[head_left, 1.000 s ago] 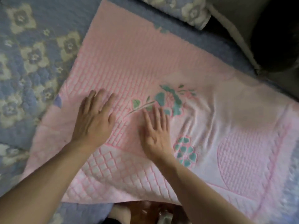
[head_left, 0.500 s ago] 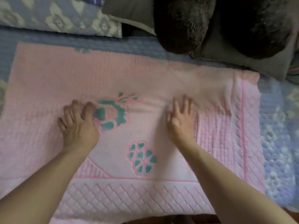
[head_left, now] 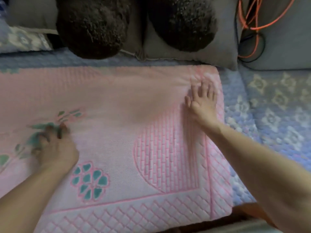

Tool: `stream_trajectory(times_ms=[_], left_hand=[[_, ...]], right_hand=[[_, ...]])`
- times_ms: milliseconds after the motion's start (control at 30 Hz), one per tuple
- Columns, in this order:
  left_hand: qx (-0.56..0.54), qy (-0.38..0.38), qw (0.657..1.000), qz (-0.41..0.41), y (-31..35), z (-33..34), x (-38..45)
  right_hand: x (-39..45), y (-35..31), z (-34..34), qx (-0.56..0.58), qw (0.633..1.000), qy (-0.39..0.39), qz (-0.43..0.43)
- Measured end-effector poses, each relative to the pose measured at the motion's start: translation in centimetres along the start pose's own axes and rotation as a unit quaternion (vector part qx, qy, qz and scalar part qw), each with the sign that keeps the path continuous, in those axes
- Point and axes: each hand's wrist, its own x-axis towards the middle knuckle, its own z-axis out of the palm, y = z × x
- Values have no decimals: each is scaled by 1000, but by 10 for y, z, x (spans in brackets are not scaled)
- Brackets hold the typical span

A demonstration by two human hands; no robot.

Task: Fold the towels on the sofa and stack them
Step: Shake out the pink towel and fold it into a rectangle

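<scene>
From the head view, one pink towel lies spread flat on the blue quilted sofa, with two dark furry cushions behind it. The right hand has slid out to the towel's far right corner, fingers spread flat on it. The left hand, blurred, still rests near the green flower, fingers bent against the cloth.
</scene>
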Motion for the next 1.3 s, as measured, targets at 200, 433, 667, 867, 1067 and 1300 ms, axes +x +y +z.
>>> stream_trajectory(times_ms=[200, 433, 667, 867, 1067, 1300], left_hand=[[2, -42, 989, 143, 109, 51, -84], [60, -100, 986, 116, 121, 50, -60], [4, 6, 975, 224, 129, 83, -162], [77, -6, 942, 327, 69, 139, -243], [107, -38, 934, 340, 25, 141, -260], [78, -83, 958, 264, 13, 138, -281]], right_hand=[[-124, -56, 36, 62, 959, -15, -276], [-95, 145, 24, 26, 976, 6, 218], [-249, -13, 24, 131, 985, -6, -112], [-345, 89, 69, 0, 999, -46, -24], [-358, 88, 74, 394, 792, -50, 463], [-362, 118, 67, 497, 712, -73, 490]])
